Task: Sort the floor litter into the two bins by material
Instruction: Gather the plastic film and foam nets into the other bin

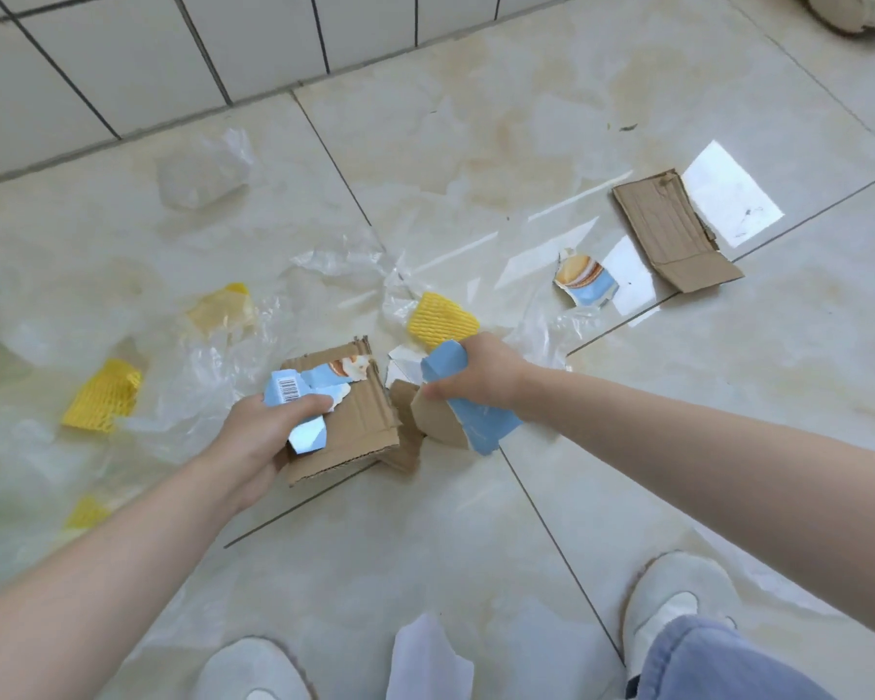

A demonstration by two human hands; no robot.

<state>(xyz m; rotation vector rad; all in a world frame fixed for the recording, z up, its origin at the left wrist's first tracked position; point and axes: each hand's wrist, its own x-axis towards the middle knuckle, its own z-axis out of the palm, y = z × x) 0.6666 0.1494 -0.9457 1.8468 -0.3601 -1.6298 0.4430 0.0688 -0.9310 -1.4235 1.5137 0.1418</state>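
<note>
Cardboard fills my left hand, blue scraps my right hand, both clenched above the floor; I'd keep paper gathered, leaving plastic film separate.

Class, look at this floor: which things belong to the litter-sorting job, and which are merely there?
Job: cardboard piece; torn blue packet scrap; yellow foam nets; clear plastic film; scraps in left hand and right hand.
Merely there: white shoes; wall tiles.

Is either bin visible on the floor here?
No, only litter such as cardboard, yellow foam netting and clear plastic lies on the tiled floor.
</note>
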